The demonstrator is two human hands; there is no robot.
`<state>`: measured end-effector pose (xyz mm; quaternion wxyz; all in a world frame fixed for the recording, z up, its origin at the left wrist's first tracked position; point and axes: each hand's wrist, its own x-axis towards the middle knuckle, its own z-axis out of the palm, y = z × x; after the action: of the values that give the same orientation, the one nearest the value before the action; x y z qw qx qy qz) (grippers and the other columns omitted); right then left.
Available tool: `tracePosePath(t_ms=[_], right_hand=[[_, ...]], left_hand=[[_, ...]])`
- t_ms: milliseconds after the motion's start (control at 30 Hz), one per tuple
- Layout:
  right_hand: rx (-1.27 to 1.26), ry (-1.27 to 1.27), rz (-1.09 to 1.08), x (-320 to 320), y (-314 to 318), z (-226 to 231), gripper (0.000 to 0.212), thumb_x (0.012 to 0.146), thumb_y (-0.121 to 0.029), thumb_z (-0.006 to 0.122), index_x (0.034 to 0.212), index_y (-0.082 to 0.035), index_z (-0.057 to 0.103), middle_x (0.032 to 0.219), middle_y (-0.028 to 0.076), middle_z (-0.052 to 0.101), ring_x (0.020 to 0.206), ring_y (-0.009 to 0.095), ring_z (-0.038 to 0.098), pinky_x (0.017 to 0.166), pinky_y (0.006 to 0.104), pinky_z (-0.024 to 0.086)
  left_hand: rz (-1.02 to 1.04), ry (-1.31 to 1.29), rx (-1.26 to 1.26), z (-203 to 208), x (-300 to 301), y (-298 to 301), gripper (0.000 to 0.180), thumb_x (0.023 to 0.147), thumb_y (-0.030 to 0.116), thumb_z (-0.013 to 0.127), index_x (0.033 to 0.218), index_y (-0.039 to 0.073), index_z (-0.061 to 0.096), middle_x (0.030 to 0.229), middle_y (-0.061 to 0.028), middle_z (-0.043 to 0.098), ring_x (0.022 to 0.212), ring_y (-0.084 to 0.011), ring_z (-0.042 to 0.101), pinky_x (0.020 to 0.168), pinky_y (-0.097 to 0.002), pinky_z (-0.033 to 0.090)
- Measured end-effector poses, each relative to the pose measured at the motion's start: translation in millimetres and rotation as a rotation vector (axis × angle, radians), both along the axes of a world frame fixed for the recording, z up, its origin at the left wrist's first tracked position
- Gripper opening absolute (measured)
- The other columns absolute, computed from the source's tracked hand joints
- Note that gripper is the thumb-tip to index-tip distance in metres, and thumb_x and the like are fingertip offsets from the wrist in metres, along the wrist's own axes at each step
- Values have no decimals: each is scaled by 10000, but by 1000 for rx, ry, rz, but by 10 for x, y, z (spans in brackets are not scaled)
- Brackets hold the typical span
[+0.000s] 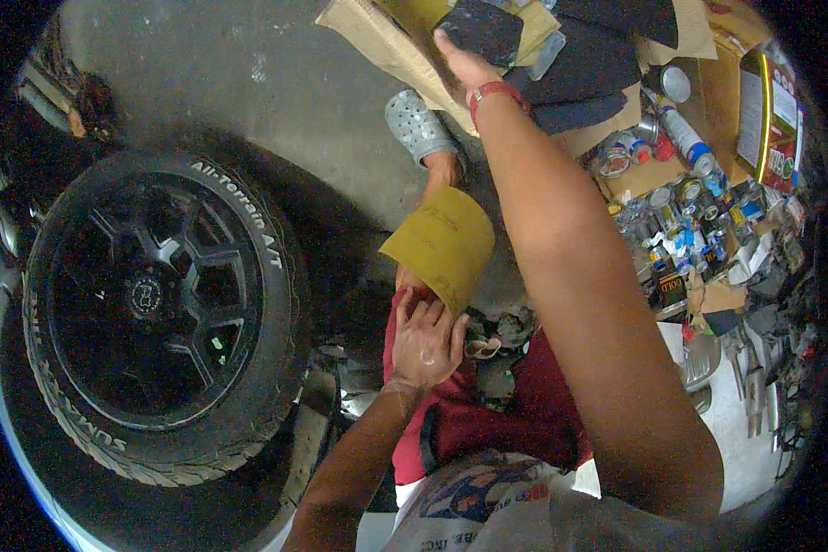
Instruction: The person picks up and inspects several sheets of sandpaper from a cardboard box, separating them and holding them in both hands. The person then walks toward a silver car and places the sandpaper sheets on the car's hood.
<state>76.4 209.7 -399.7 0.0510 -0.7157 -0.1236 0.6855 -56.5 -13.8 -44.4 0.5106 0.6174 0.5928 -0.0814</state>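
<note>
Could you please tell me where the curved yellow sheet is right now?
In the head view, the yellow sheet is near the centre, at the fingers of the left hand, right of the large wheel and below the grey clog.

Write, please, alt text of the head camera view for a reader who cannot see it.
A person's left hand is at the lower edge of a curved yellow sheet, while the right hand reaches to a dark piece beside brown cardboard. A large black wheel is at the left; many cans and bottles crowd the right.

Sheet (443, 237) between wheel (147, 296) left, cans (690, 190) right
</note>
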Motion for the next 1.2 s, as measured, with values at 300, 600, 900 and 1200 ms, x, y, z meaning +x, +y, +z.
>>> tracePosePath(t_ms=[300,600,900,1200], right_hand=[[305,-355,169,-489,350,300,767,885,-649,761,1276,11,738,1249,273,751,1169,408,728,1052,474,548],[683,-451,87,-956,840,-2,681,814,-416,875,1293,9,643,1192,274,748,1152,450,715,1010,477,574],[342,-262,235,-627,1261,271,372,1029,-299,629,1216,-15,781,1235,277,748,1191,431,702,1028,494,533],[703,-565,177,277,906,115,267,910,-266,709,1010,-59,845,1095,294,753,1086,472,716,983,487,569]], left_hand=[[-6,2,8,-15,-30,-45,262,1032,259,633,1052,24,745,1026,-176,734,1024,-362,681,1194,-579,364],[-42,8,-29,13,-116,-79,287,1036,271,627,1066,11,745,1070,-191,743,1050,-363,685,1204,-581,355],[-14,37,-59,32,-105,-129,292,1030,275,633,1076,7,741,1090,-196,741,1058,-364,681,1201,-569,364],[81,21,47,13,-37,-160,262,1020,243,648,969,-4,720,1019,-204,740,993,-383,690,1155,-590,395]])
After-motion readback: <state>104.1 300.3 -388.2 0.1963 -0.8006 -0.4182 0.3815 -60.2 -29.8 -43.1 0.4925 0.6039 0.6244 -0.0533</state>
